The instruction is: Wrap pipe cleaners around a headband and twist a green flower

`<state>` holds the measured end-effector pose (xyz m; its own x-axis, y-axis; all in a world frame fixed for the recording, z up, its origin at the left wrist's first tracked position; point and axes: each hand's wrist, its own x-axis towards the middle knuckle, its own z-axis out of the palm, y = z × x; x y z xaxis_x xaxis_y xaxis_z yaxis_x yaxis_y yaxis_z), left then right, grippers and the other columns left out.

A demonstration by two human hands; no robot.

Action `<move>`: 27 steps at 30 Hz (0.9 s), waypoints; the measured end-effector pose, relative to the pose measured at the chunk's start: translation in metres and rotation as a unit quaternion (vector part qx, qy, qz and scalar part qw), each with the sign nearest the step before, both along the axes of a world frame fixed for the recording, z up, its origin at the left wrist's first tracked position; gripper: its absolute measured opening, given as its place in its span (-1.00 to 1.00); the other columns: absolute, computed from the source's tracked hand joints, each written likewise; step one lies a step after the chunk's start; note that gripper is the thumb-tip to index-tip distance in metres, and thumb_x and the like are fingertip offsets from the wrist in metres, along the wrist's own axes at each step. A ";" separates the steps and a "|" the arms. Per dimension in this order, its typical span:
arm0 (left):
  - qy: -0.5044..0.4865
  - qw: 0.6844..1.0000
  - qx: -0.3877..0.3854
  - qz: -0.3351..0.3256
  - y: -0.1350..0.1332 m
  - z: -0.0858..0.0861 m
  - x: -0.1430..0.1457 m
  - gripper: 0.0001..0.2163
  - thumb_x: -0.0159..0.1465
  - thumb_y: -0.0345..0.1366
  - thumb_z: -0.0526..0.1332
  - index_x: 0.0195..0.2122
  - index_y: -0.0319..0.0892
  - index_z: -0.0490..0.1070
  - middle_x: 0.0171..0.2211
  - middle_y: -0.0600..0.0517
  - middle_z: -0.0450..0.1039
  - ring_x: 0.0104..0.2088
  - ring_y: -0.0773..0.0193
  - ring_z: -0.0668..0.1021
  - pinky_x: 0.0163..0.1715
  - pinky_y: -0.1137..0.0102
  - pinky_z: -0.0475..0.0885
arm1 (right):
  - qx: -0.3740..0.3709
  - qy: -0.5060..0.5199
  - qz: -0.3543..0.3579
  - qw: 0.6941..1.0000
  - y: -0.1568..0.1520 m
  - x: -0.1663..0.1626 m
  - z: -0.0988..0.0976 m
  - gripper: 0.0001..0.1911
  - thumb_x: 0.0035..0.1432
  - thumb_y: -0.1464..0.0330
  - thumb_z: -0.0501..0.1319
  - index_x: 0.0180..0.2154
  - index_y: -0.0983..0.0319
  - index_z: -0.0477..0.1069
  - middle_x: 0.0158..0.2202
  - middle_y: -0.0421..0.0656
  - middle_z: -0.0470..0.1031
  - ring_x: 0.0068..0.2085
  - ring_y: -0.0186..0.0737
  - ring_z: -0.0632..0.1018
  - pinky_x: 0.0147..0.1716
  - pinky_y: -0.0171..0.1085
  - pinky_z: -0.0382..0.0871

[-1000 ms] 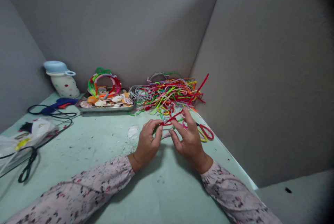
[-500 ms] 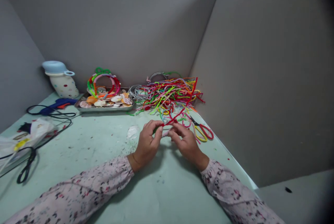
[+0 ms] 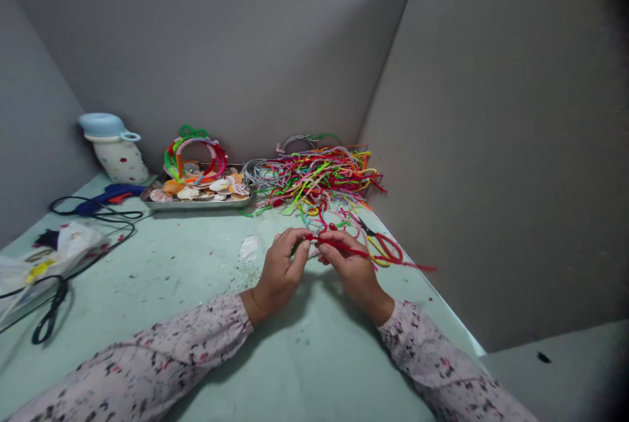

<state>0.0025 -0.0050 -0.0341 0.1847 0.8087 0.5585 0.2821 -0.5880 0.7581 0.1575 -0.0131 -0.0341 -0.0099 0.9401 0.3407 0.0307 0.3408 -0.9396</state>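
My left hand [image 3: 279,269] and my right hand [image 3: 350,266] meet above the pale green table [image 3: 196,278], fingers pinched. Both grip a red pipe cleaner [image 3: 373,255] whose free end sticks out to the right past my right hand. A bit of green shows between my left fingers; I cannot tell what it is. Just beyond the hands lies a heap of coloured pipe cleaners [image 3: 319,176].
Red and yellow handled scissors [image 3: 383,246] lie right of my right hand. A metal tray of shells [image 3: 199,191] with wrapped hoops sits at the back, a spotted jug [image 3: 115,150] and blue glue gun [image 3: 111,196] far left, black scissors [image 3: 49,317] and cables left. Grey partitions close the back and right.
The red pipe cleaner's free end swung from pointing up and back over the heap down to the right. My right fingers closed onto it and drew nearer my left hand.
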 end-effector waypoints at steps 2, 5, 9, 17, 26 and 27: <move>-0.001 1.000 -0.003 0.001 0.000 0.000 0.000 -0.82 0.32 -0.31 0.04 -0.10 -0.15 0.34 -0.17 -0.04 0.42 -0.14 0.20 0.45 -0.12 0.30 0.33 | 0.022 -0.023 -0.013 0.999 -0.001 0.000 -0.001 -0.83 0.09 0.29 0.27 -0.23 0.15 0.49 -0.31 -0.19 0.51 -0.39 -0.33 0.53 -0.37 -0.32 0.47; 0.004 1.000 -0.001 0.003 0.001 -0.001 0.000 -0.82 0.31 -0.30 0.04 -0.11 -0.15 0.34 -0.18 -0.03 0.43 -0.15 0.20 0.45 -0.13 0.30 0.33 | 0.039 -0.048 -0.029 0.998 -0.002 0.000 -0.002 -0.82 0.10 0.29 0.26 -0.21 0.15 0.49 -0.26 -0.17 0.50 -0.35 -0.29 0.55 -0.34 -0.30 0.49; 0.012 1.000 0.012 0.004 0.000 0.000 0.000 -0.84 0.31 -0.31 0.05 -0.14 -0.16 0.35 -0.22 -0.02 0.43 -0.17 0.22 0.46 -0.14 0.31 0.33 | 0.045 -0.061 -0.030 0.997 -0.002 0.000 -0.003 -0.80 0.11 0.28 0.25 -0.19 0.15 0.48 -0.24 -0.15 0.49 -0.35 -0.28 0.56 -0.34 -0.28 0.50; 0.014 0.999 0.029 0.015 -0.002 0.006 0.000 -0.87 0.28 -0.32 0.08 -0.20 -0.15 0.37 -0.28 -0.01 0.44 -0.23 0.23 0.46 -0.20 0.33 0.35 | 0.095 -0.095 -0.054 0.989 -0.001 0.001 -0.007 -0.87 0.12 0.30 0.25 -0.26 0.16 0.49 -0.30 -0.15 0.48 -0.32 -0.23 0.55 -0.33 -0.24 0.49; 0.032 0.998 0.048 0.028 -0.002 0.008 0.000 -0.91 0.27 -0.35 0.10 -0.24 -0.15 0.36 -0.32 0.00 0.44 -0.25 0.23 0.47 -0.22 0.32 0.36 | 0.200 -0.150 -0.074 0.965 -0.004 0.002 0.005 -0.92 0.11 0.41 0.26 -0.32 0.14 0.50 -0.38 -0.19 0.52 -0.33 -0.24 0.50 -0.26 -0.19 0.41; 0.033 0.998 0.050 0.031 -0.002 0.008 0.001 -0.91 0.26 -0.35 0.10 -0.25 -0.15 0.37 -0.32 0.00 0.45 -0.25 0.24 0.47 -0.22 0.32 0.36 | 0.205 -0.155 -0.076 0.963 -0.004 0.002 0.006 -0.92 0.10 0.42 0.26 -0.32 0.13 0.50 -0.39 -0.19 0.52 -0.34 -0.24 0.50 -0.27 -0.19 0.41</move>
